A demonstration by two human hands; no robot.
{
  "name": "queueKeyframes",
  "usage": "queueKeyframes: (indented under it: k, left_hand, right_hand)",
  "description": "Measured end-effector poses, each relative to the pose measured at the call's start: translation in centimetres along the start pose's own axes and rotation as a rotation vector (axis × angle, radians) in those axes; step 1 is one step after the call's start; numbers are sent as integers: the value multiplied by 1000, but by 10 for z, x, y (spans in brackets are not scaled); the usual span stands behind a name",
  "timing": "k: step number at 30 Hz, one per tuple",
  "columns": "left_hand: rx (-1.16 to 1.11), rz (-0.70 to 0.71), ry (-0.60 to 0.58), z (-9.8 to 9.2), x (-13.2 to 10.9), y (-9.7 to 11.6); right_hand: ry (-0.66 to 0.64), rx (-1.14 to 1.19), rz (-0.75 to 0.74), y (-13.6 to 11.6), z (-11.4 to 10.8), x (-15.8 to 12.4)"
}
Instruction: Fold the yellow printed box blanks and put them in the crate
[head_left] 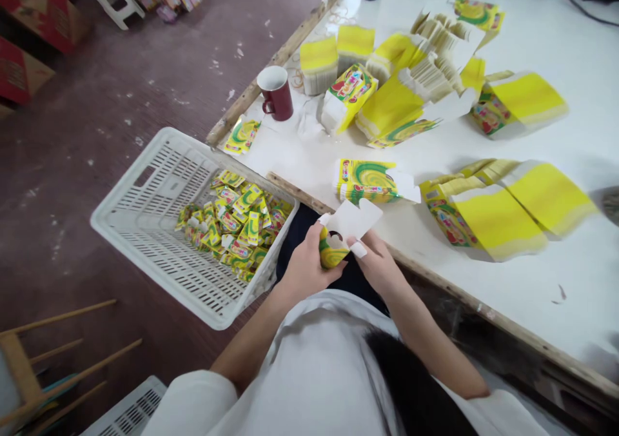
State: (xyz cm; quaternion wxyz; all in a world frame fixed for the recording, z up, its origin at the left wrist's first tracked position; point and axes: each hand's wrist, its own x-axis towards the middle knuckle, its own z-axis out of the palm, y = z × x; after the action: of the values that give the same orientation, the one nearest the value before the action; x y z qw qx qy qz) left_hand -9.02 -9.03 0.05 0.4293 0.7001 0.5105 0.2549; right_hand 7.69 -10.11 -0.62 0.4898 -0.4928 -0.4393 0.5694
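Observation:
In front of my body I hold a small yellow and green carton [333, 255] with its white end flaps standing out and its mouth open. My left hand [304, 263] is wrapped round the carton's side, thumb near the mouth. My right hand [381, 267] has its fingers closed at the carton's right edge, beside the flaps; something white covers a fingertip or thumb. Just beyond, on the table, lies a stack of flat printed cartons [370, 179]. To the left stands a white plastic crate [130, 226], partly filled with small folded cartons [242, 220].
On the white table [532, 294] stand several bundles of yellow flat cartons [522, 207] and a maroon mug [280, 94]. Its wooden edge [483, 308] runs close before me. Wooden stool legs [72, 352] jut in at lower left; red boxes [43, 17] stand upper left.

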Motion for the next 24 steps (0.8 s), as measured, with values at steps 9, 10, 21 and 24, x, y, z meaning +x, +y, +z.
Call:
queueKeyframes:
  k: [9,10,21,24]
  left_hand:
    - [50,160,-141,0,2,-9]
    - [40,126,-179,1,4,-9]
    - [209,163,156,-4,5,-19]
    - [197,200,89,-20,5,-17]
  right_hand:
    - [-231,17,60,7,-6,-2]
    - [-247,-25,22,9,-7,-3]
    - [-75,-592,-413,25,-15,2]
    - [-221,-677,-379,20,-27,6]
